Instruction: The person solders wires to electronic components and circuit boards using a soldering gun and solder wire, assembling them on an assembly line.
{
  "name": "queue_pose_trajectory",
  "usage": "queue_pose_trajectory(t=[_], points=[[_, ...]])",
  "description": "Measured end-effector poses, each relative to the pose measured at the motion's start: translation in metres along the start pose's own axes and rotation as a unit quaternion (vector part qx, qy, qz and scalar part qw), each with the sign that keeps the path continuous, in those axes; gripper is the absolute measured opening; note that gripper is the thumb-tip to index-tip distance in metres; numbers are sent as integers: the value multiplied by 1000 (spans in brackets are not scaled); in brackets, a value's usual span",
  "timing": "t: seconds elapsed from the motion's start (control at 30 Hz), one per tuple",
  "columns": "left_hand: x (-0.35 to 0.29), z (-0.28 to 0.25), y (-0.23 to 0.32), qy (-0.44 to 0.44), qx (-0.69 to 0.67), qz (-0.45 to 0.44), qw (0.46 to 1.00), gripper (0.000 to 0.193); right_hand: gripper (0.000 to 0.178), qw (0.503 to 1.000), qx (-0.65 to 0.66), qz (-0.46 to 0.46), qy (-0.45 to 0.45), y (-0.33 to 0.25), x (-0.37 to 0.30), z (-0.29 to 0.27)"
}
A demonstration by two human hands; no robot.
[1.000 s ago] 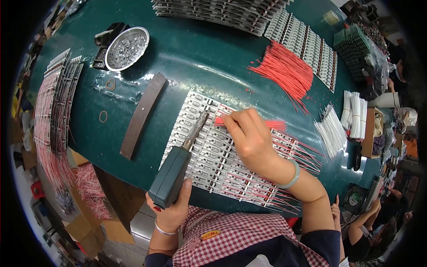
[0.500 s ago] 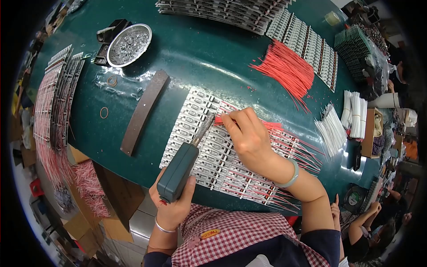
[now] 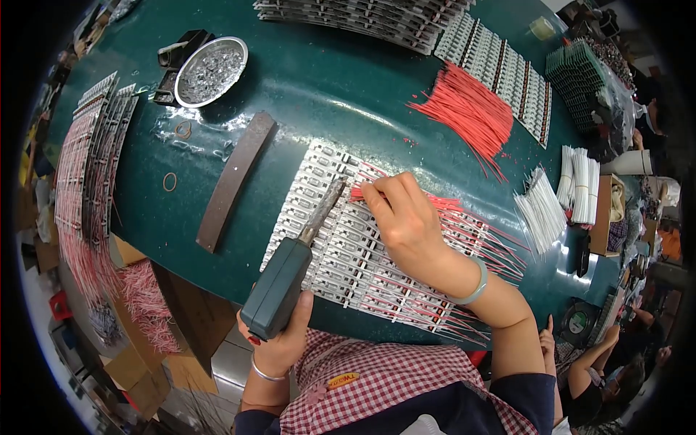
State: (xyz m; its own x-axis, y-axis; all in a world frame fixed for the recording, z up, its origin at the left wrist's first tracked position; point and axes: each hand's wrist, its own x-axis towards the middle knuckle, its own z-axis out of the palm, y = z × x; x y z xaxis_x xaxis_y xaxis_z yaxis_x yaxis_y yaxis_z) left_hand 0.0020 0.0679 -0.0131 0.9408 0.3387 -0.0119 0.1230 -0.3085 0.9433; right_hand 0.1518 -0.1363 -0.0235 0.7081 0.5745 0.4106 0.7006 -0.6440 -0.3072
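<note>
Left hand (image 3: 281, 344) grasps a dark-green, boxy tool (image 3: 279, 285), apparently angled so its grey metal tip (image 3: 324, 209) reaches over the white gridded panel (image 3: 341, 254) at frame centre. Right hand (image 3: 408, 225) pinches thin red wires (image 3: 444, 204) above that panel, probably steadying their ends near the tip.

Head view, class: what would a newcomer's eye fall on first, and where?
Probably the bright fan of red wires at upper right on the green tabletop. Next, near the centre, the left hand holds a dark green soldering iron over a panel of white circuit boards, while the right hand pinches more red wires. The shiny metal bowl, upper left, also catches the eye.
</note>
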Motion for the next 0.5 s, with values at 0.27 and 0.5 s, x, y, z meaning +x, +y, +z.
queue_pose_trajectory(t=[0.27, 0.5], points=[[-3, -1, 9, 24, -4, -46, 999, 27, 43, 1000, 10, -10, 22, -6, -3, -3], [3, 1, 16, 7, -14, 16, 1000, 25, 36, 999, -4, -32, 27, -7, -4, 0]])
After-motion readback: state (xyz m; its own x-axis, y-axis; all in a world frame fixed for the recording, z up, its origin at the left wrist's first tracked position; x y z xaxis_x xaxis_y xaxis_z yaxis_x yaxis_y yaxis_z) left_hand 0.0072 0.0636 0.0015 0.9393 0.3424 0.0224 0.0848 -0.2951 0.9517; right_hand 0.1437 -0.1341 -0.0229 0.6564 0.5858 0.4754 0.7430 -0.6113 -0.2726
